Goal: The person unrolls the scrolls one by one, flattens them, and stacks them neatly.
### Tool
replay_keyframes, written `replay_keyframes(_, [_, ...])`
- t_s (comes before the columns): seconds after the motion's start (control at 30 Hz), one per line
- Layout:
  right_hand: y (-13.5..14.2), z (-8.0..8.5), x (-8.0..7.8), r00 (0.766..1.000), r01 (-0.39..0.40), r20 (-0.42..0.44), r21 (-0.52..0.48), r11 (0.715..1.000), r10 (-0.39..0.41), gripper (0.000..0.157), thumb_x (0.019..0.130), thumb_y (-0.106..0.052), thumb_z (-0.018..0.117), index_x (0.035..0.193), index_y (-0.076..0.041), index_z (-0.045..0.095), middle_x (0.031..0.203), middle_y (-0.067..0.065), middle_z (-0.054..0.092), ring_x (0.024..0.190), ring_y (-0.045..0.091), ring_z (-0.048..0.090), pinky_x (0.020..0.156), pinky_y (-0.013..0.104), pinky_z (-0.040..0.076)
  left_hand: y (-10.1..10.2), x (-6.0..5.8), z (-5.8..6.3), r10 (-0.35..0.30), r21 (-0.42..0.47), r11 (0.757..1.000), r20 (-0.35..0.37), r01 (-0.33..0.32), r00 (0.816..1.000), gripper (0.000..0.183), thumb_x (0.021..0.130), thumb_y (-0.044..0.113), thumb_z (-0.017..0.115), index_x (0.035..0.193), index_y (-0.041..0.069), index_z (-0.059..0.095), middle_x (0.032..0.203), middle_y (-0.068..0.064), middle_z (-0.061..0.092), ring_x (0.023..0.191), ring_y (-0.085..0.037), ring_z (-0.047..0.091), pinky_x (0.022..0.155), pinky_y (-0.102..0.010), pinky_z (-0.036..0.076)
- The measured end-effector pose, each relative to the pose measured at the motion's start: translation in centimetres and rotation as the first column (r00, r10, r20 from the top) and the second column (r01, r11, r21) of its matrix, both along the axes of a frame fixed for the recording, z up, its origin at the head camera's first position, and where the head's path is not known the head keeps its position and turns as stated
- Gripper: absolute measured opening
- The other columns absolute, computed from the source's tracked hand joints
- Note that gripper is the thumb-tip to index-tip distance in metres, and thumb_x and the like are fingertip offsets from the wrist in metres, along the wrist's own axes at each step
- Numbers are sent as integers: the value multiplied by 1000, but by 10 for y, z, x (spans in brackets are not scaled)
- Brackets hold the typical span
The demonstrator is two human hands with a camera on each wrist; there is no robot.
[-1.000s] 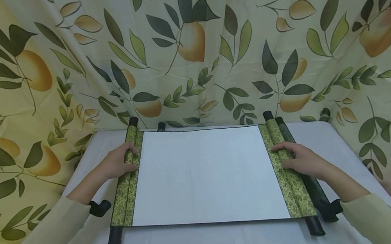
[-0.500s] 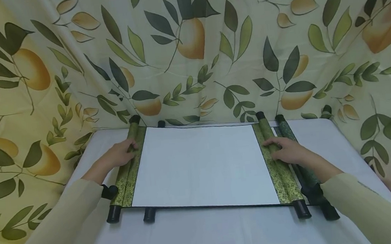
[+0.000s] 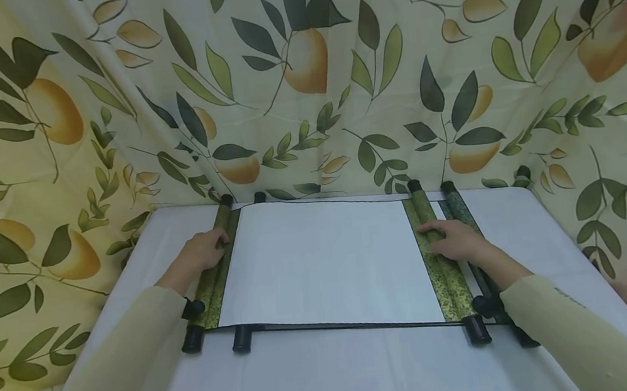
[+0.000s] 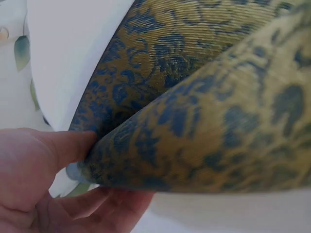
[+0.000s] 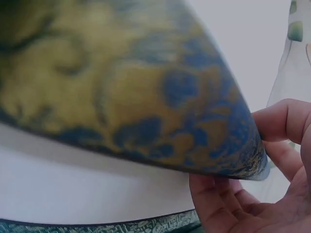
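Note:
A partly unrolled scroll with a white sheet [image 3: 326, 263] stretches between two yellow-green brocade rollers with black knobs. My left hand [image 3: 202, 251] grips the left roller [image 3: 207, 297], thumb above and fingers beneath in the left wrist view. On the other side my right hand [image 3: 456, 241] holds the right roller [image 3: 456, 285]; the right wrist view has its fingers under the patterned brocade [image 5: 160, 107]. Under this scroll lies a second one, mostly hidden. Its dark green roller [image 3: 465, 209] shows at the right, and a black knob [image 3: 242, 339] pokes out at the near left.
A white cloth [image 3: 331, 382] covers the table. Behind hangs a curtain [image 3: 306, 114] printed with leaves and fruit. One more dark knob [image 3: 524, 174] shows at the table's back right. Black wrist cameras sit by both sleeves.
Both hands have carried the upper scroll away from me, its right roller shifting left and its left roller lately right. The lower scroll's near-left knob and more of its right side have come into view.

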State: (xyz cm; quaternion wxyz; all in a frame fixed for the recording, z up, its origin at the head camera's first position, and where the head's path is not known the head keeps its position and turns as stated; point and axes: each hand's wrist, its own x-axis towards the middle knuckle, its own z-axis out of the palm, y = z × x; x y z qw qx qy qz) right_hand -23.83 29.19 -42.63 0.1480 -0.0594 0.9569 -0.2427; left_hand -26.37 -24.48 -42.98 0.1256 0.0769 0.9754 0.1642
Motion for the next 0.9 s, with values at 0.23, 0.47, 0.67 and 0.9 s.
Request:
replay_keyframes(0.23, [0,-3,-1,1000,4,-19,25,1000,-4,49,93,-17,60,142,-8,54,150,34,36,118,47,46,81,54,43,1,3,-6,18,-5,1000,-84,-18,996,29,101,14,53,128,6,59,116,-24,65,92,-34,61,74,-47,50])
replay_keyframes(0.47, [9,-4,7,1000,-1,-29,30,1000,2,49,94,-19,61,140,-5,55,146,38,38,122,53,45,82,55,46,-6,9,-10,22,88,996,-45,-18,999,30,102,17,52,131,10,60,137,-24,57,109,-37,59,81,-48,49])
replay_keyframes(0.67, [9,-5,8,1000,-16,2,-32,999,16,54,93,-17,59,145,-6,50,148,39,36,104,48,53,78,52,45,-8,10,-9,4,102,995,-69,3,998,31,102,19,53,131,9,61,136,-28,56,123,-48,51,91,-59,46])
replay_keyframes(0.9, [2,-7,20,999,-33,-11,-30,999,33,65,97,-29,61,153,-8,38,149,46,17,137,64,16,95,79,31,-1,37,2,-15,51,998,-139,22,990,39,101,28,57,137,13,59,143,-36,42,128,-63,37,91,-74,40])
